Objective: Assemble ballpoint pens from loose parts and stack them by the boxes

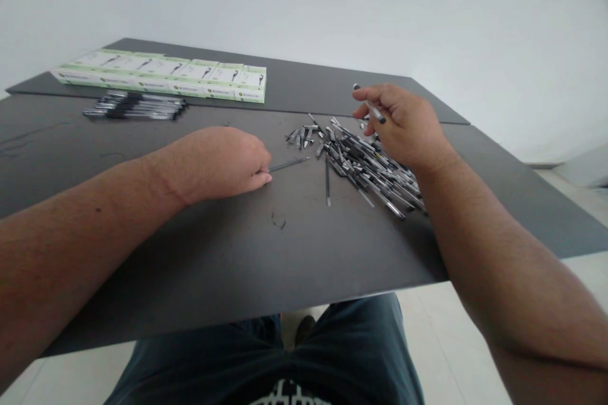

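My left hand point(228, 161) is closed low over the table, gripping the end of a thin dark pen refill point(291, 164) whose pointed tip faces right. In my right hand point(403, 120), raised above a pile of pen parts point(370, 164), a clear pen barrel point(375, 111) with dark ends is held between the fingers. The pile mixes barrels and refills. Small pen caps point(302, 137) lie scattered at its left edge. One loose refill point(327, 182) rests at the near side of the pile.
Toward the back left, a row of white and green boxes point(161, 68) stands on the grey table point(266, 253). In front of them lies a bundle of black and clear pens point(135, 105). Dark scraps point(278, 223) mark the tabletop. A white wall rises behind.
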Motion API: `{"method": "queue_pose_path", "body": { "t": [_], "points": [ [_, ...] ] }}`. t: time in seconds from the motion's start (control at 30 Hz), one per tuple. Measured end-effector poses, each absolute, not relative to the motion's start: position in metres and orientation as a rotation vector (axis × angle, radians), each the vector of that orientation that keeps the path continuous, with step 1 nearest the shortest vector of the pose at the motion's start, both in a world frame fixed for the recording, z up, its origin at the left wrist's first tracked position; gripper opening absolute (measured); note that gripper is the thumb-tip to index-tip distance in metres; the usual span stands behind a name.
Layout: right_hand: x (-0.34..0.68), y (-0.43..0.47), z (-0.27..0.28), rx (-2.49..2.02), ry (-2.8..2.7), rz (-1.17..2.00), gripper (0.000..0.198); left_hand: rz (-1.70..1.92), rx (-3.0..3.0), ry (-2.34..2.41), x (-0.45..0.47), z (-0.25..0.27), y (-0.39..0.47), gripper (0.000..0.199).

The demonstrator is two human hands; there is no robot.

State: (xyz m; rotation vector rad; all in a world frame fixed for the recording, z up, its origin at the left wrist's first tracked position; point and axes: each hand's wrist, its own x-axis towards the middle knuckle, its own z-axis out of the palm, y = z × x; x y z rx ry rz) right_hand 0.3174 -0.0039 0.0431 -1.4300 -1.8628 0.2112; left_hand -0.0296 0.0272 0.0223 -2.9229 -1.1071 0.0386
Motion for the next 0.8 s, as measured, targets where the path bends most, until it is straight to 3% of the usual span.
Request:
{"method": "queue_pose_path", "body": {
  "t": [0.13,0.23,0.57,0.8],
  "points": [
    [0.3157,-0.0052,0.0433,-1.419,-1.863,0.183,0.032,0.28,-2.766,-1.202,-0.0269,0.0294,0.0243,0.03],
    [0.3136,-0.0062,0.0444,-1.423,-1.858,0.189,0.03,0.162,-2.807,-1.201,-0.0258,0.0268,0.0251,0.022],
    [0.3128,-0.0058,0.0428,-1.371,-1.885,0.253,0.029,0.155,-2.791,-1.276,-0.0238,0.0234,0.0234,0.048],
    [0.3135,-0.0064,0.0429,-1.378,-1.915,0.264,0.028,0.112,-2.822,-1.277,-0.0252,0.0213,0.0226,0.039]
  ]
}}
